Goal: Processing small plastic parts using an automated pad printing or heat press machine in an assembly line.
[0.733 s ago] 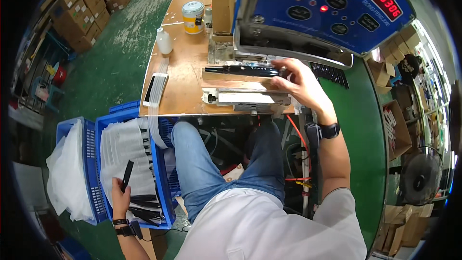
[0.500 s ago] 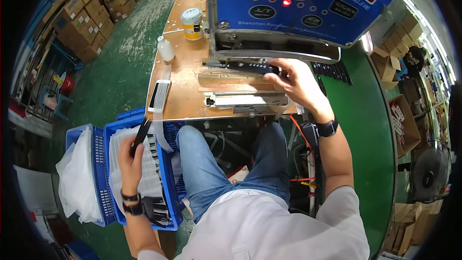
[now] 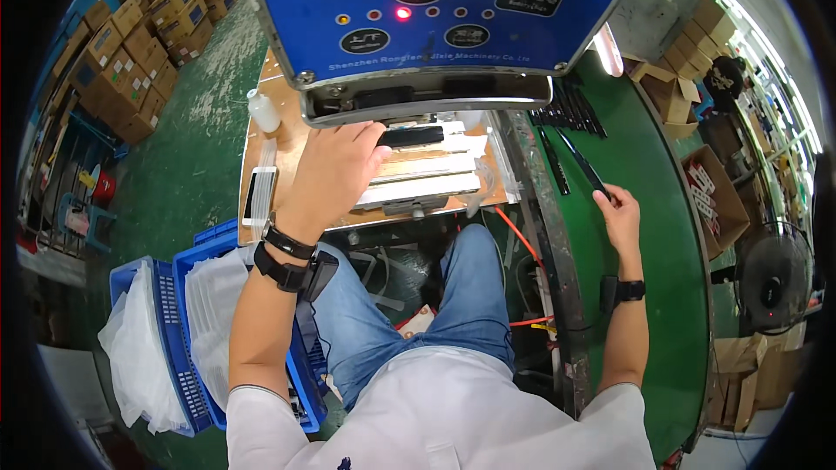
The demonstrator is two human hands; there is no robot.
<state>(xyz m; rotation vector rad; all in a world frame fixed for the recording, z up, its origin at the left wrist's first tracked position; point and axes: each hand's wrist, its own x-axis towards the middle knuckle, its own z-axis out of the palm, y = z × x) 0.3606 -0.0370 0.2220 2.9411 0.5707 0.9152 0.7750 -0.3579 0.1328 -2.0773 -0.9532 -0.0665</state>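
Note:
My left hand point(image 3: 335, 165) reaches under the blue machine head, its fingers and thumb closed at the end of a black strip-shaped piece point(image 3: 414, 136). That piece lies lengthwise over the metal fixture point(image 3: 427, 185) on the wooden bench; its left end is hidden by the hand. My right hand point(image 3: 620, 213), out to the right, pinches the near end of a long, thin black strip point(image 3: 579, 159) held over the green surface. Beside it lies another black strip point(image 3: 552, 161). Farther off sits a row of several similar black strips point(image 3: 570, 109).
The blue machine head point(image 3: 427, 13) overhangs the bench. A white bottle point(image 3: 263, 111) and a phone point(image 3: 259, 196) are at the bench's left. Blue crates point(image 3: 178, 339) with white wrapping stand left of my legs. A fan point(image 3: 773, 283) and open carton point(image 3: 714, 200) are far right.
My left hand has brought a black strip from beside the crates to the fixture. My right hand has carried another strip from the fixture to the green surface. The view has shifted right.

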